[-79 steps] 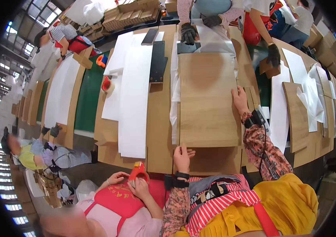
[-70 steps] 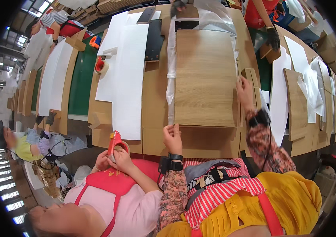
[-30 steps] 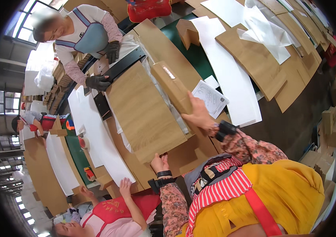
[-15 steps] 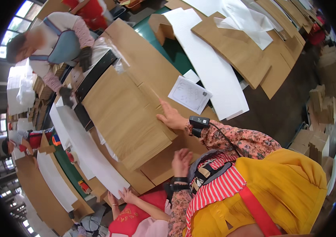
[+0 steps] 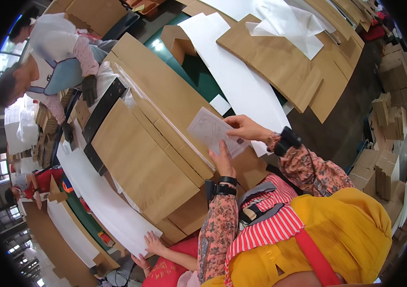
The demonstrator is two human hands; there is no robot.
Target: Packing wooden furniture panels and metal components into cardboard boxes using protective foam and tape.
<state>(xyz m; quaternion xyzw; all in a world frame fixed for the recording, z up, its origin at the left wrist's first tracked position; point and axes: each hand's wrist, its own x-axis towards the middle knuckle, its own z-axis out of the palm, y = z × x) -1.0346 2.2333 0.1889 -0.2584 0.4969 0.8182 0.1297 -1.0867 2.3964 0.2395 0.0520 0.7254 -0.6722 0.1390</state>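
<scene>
A white printed sheet of paper (image 5: 207, 125) is raised a little over brown cardboard, tilted. My right hand (image 5: 250, 129) pinches it near its right edge, thumb and fingers closed on it. At its lower edge my left hand (image 5: 224, 161) grips it too, one digit lying on the printed face; the fingers behind are partly hidden. Beneath and left of the hands lies a large brown cardboard piece (image 5: 141, 160) with folded flaps, covering a packed item with black strips (image 5: 105, 107) at its far-left end.
Across from me a co-worker in dark gloves (image 5: 89, 90) handles the far-left end. Another person's bare hands (image 5: 153, 243) rest on a long white foam sheet (image 5: 103, 205) at lower left. Beyond the sheet lie white foam (image 5: 241, 71), cardboard (image 5: 270, 62) and a green table surface (image 5: 196, 71).
The sheet, lying flat before, is now lifted in both hands. My right hand left the cardboard for it, and my left hand came up from near my body. A cardboard flap has folded over.
</scene>
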